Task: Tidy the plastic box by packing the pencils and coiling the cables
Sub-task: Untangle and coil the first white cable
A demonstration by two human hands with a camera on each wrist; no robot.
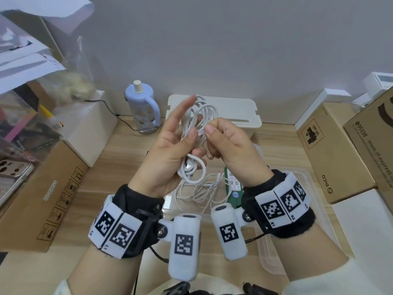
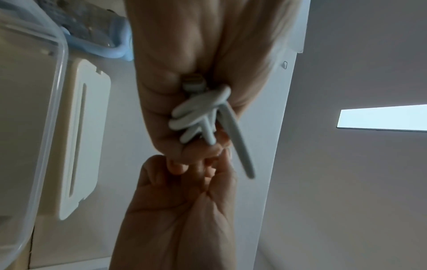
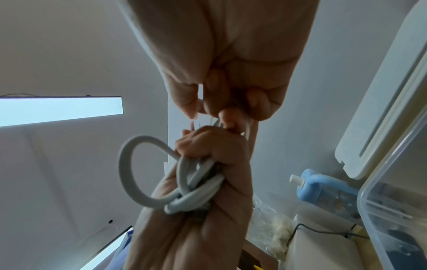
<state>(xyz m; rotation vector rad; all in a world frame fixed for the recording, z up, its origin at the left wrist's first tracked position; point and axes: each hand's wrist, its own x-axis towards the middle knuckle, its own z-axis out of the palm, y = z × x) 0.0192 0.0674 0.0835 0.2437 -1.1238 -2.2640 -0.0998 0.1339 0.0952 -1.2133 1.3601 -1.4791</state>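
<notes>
Both hands grip coiled white cable [image 1: 196, 133]; left forefinger extended.

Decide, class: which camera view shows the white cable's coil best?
The head view: the white cable shows whole, looped between left hand and right hand. The left wrist view shows only the plug end and bunched strands; the right wrist view shows one loop.
</notes>
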